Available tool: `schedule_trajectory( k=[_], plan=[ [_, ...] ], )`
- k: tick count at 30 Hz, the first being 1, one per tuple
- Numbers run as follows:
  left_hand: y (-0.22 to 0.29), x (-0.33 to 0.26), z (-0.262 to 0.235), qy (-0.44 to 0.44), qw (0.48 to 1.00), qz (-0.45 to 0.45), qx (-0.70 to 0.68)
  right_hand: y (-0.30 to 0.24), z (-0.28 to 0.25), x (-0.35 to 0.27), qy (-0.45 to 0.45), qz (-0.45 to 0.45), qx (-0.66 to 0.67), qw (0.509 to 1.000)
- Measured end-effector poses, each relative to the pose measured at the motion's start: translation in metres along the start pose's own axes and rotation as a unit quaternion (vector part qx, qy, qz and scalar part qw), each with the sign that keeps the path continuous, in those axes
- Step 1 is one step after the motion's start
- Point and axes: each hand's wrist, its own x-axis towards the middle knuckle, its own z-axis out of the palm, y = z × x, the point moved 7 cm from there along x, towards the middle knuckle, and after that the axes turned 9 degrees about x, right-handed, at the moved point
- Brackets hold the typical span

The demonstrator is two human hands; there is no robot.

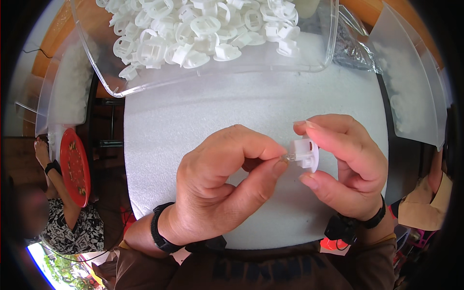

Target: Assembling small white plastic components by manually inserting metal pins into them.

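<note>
Between my hands is a small white plastic housing (305, 153) with a round flange on its right side and a boxy body on its left. My right hand (348, 164) curves around it, with thumb and fingertips at the edge of the flange. My left hand (227, 179) pinches a tiny clear piece (289, 157) between thumb and forefinger, at the left side of the housing. Whether the clear piece sits inside the housing or only touches it, I cannot tell. Both hands are above the white foam-like table cover (164, 121).
A clear plastic bin (121, 92) at the far side holds many similar white housings (205, 26). A silvery bag (350, 43) lies right of it. Translucent bins stand at left (72, 87) and right (411, 82). Another person (72, 212) sits at the left near a red tray (75, 166).
</note>
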Motion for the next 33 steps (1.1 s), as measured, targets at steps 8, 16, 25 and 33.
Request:
schedule_trajectory(
  k=[8, 16, 25, 33],
  plan=[
    [0.019, -0.006, 0.0, 0.016, 0.979, 0.133, 0.154, -0.007, 0.009, -0.002, -0.019, -0.049, -0.029, 0.998],
    [0.012, -0.001, 0.004, 0.015, 0.981, 0.121, 0.149, -0.009, 0.003, -0.001, 0.008, -0.023, -0.044, 0.999],
    [0.006, -0.009, -0.002, 0.074, 0.989, -0.013, 0.124, -0.049, -0.065, -0.067, 0.134, 0.083, -0.269, 0.95],
    [0.001, -0.009, 0.014, 0.051, 0.989, -0.035, 0.135, -0.056, -0.152, -0.18, 0.31, 0.26, -0.496, 0.768]
  ],
)
